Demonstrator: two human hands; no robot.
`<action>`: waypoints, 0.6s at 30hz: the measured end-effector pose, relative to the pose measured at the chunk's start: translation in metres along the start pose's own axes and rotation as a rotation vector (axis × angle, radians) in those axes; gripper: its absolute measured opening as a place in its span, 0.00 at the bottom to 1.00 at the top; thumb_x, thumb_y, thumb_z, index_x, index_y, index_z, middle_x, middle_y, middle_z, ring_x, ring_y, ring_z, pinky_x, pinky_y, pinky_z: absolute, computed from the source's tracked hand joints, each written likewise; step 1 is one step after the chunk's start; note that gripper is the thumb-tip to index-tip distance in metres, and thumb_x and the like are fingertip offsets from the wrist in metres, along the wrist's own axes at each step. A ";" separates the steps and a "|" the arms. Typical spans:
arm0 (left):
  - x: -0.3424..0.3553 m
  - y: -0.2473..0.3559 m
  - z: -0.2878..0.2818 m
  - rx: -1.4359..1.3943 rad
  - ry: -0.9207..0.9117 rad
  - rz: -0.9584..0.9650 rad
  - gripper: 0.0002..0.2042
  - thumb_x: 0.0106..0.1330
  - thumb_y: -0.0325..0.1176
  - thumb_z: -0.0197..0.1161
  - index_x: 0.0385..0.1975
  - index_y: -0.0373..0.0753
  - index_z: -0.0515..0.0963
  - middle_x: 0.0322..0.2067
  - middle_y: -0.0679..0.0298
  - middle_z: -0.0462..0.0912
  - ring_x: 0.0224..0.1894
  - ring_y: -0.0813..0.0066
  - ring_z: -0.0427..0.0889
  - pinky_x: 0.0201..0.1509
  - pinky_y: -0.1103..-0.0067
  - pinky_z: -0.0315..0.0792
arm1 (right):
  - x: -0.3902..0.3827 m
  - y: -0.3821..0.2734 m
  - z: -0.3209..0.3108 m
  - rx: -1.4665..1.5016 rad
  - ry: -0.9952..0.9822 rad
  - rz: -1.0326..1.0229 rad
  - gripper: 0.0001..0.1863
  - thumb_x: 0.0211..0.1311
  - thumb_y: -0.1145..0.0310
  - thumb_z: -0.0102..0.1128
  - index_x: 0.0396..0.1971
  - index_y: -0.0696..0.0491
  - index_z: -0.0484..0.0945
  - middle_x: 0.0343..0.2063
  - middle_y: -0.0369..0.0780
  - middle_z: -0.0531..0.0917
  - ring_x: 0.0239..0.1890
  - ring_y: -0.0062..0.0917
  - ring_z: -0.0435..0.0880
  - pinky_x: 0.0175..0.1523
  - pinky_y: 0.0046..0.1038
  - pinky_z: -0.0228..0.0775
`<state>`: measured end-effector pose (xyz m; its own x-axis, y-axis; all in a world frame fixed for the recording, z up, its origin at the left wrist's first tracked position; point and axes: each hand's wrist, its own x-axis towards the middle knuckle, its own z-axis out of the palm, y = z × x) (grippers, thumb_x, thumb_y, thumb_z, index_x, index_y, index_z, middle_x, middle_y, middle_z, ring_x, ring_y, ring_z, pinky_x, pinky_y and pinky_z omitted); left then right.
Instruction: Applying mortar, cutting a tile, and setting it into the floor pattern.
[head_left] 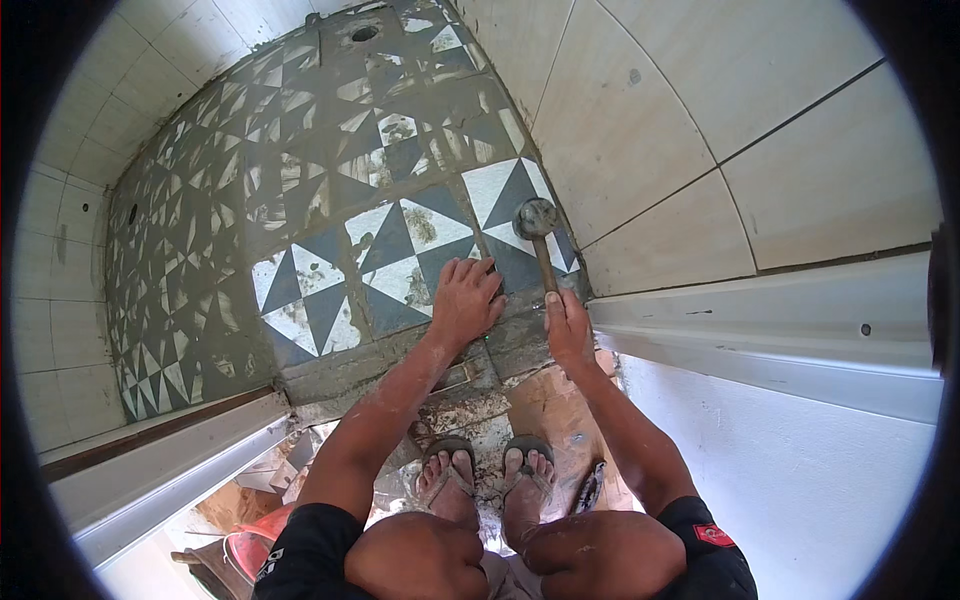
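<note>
My right hand is wrapped round the wooden handle of a mallet. The mallet's round head rests on or just over a patterned floor tile beside the right wall. To its left, my left hand lies on the near edge of a patterned tile, its fingers apart and gripping nothing. Another tile with dark grey and white triangles sits further left in the same row. Smears of mortar partly cover these tiles.
Beyond lie more patterned tiles under grey smears, with a round drain hole. Beige tiled wall and white door frame bound the right side. Near my sandalled feet lies a dark, narrow tool; a red bucket stands lower left.
</note>
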<state>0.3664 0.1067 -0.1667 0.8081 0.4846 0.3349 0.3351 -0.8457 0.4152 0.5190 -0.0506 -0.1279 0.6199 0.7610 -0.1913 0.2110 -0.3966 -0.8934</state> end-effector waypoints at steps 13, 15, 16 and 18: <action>0.004 0.003 -0.003 -0.012 -0.008 0.001 0.17 0.59 0.41 0.71 0.44 0.40 0.81 0.57 0.54 0.80 0.60 0.52 0.76 0.70 0.54 0.64 | -0.002 0.024 -0.001 -0.100 -0.003 0.011 0.19 0.81 0.55 0.48 0.44 0.58 0.76 0.33 0.56 0.81 0.39 0.57 0.80 0.45 0.48 0.70; 0.004 0.003 -0.003 0.004 -0.007 -0.011 0.19 0.57 0.41 0.73 0.46 0.40 0.82 0.57 0.56 0.81 0.61 0.53 0.77 0.69 0.54 0.65 | -0.001 0.021 -0.001 -0.112 -0.024 0.037 0.19 0.81 0.55 0.48 0.45 0.57 0.76 0.34 0.56 0.81 0.39 0.58 0.80 0.45 0.49 0.70; 0.005 0.003 -0.003 0.002 -0.009 -0.006 0.19 0.57 0.41 0.73 0.46 0.40 0.82 0.57 0.56 0.81 0.61 0.53 0.77 0.69 0.54 0.65 | 0.000 0.019 -0.002 -0.101 -0.023 0.034 0.19 0.81 0.55 0.48 0.45 0.57 0.75 0.34 0.57 0.81 0.40 0.59 0.80 0.45 0.49 0.70; 0.004 0.004 -0.003 -0.003 0.016 -0.005 0.19 0.56 0.40 0.74 0.46 0.40 0.82 0.57 0.56 0.81 0.60 0.53 0.77 0.69 0.55 0.65 | 0.003 0.016 0.000 -0.090 -0.017 0.038 0.19 0.81 0.54 0.48 0.45 0.57 0.75 0.35 0.57 0.81 0.41 0.60 0.80 0.46 0.50 0.70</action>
<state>0.3698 0.1062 -0.1617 0.7984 0.4926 0.3461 0.3378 -0.8424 0.4198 0.5237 -0.0549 -0.1431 0.6159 0.7530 -0.2317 0.2552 -0.4689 -0.8456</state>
